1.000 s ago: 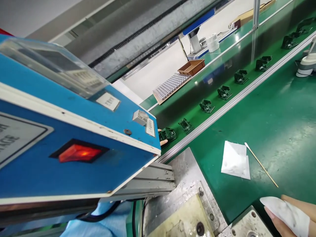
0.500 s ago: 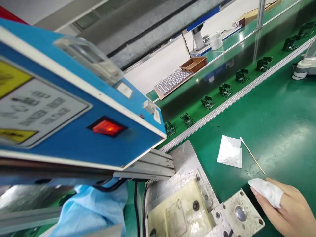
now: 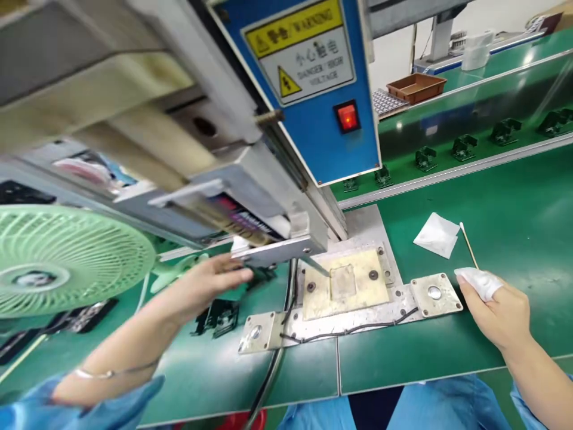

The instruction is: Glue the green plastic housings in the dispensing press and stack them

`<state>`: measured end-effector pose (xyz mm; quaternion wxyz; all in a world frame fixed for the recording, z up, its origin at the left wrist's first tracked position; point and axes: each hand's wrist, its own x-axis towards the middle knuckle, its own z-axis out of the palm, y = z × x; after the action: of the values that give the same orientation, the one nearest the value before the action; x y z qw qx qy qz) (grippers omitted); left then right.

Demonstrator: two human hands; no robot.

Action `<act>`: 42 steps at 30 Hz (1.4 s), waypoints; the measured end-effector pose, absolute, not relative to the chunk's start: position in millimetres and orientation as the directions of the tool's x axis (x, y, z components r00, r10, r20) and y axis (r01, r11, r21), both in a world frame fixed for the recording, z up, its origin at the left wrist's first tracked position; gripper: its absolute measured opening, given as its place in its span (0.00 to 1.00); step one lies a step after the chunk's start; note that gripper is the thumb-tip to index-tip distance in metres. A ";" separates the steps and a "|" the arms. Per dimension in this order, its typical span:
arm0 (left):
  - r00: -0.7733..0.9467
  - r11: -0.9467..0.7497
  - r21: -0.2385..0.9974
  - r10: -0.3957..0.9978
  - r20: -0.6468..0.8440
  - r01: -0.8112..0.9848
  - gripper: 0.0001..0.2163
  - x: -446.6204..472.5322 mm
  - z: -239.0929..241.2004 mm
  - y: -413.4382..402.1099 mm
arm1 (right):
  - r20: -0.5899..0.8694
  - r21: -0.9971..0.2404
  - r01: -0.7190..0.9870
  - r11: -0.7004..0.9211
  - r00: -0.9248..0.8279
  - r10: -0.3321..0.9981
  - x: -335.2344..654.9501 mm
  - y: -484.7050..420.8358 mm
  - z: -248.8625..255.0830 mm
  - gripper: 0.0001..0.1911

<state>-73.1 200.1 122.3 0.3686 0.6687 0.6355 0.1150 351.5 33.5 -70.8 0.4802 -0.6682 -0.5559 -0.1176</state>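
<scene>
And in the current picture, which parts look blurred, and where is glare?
In the head view, the overhead machine parts are smeared; the warning label is readable; the right hand and its white wipe look clearer; pale glare lies on the green table beside the left forearm.

Held cloth [image 3: 481, 283]: is showing wht
Warning label [image 3: 299, 57]: is mixing yel/wht w/ blk text
Switch [image 3: 347, 117]: is glowing red
Box [image 3: 324, 149]: is showing blue
Fan [image 3: 102, 257]: is showing lt grn, radial slats
Bench [image 3: 514, 209]: is showing grn
</scene>
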 end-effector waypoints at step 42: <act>0.658 -0.617 0.369 0.753 0.018 0.695 0.32 2.8 12.1 107.4 | 0.232 -0.760 0.526 -0.383 0.769 0.595 366.2 32.7 -64.5 0.28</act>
<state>2.8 107.4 12.1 0.1673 0.8950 0.4045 0.0857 366.2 32.7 -64.5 0.4413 -0.8306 -0.3373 0.0393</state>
